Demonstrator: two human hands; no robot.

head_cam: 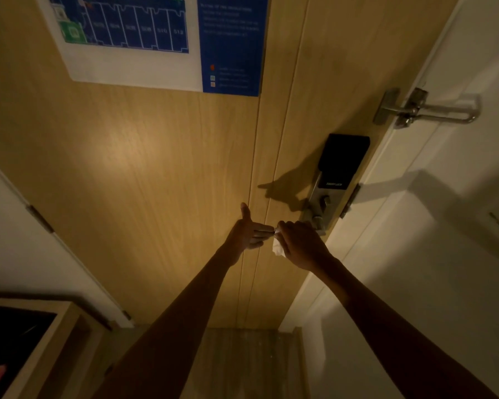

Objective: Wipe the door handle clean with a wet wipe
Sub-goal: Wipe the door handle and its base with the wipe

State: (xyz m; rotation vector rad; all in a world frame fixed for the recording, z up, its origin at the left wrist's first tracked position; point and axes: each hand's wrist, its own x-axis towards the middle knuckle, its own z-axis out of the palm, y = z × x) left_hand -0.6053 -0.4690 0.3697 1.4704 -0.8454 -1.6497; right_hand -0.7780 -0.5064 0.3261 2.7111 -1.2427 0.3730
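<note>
My two bare arms reach towards a door of pale wood-grain laminate, smooth and faintly glossy, with narrow vertical grooves running down it.

My right hand is curled over, knuckles up, its fingers closed round a crumpled white wet wipe. The wipe bulges out below my fingers on the left side of the hand. My left hand is flat and relaxed, thumb pointing up and fingers straight. The fingertips just meet the end of the wipe beside my right hand.

The door handle is brushed silver metal. It is almost wholly hidden under my right hand, and only its base shows where it joins the lock. The lock is a tall silver plate topped by a matt black rectangular panel. A small white brand word on the panel is too blurred to read.

Higher up, a metal swing-bar latch bridges the door and the white frame. A blue and white floor plan poster is fixed to the door. Its room numbers look like 510 and 512, and the other text is illegible.
</note>
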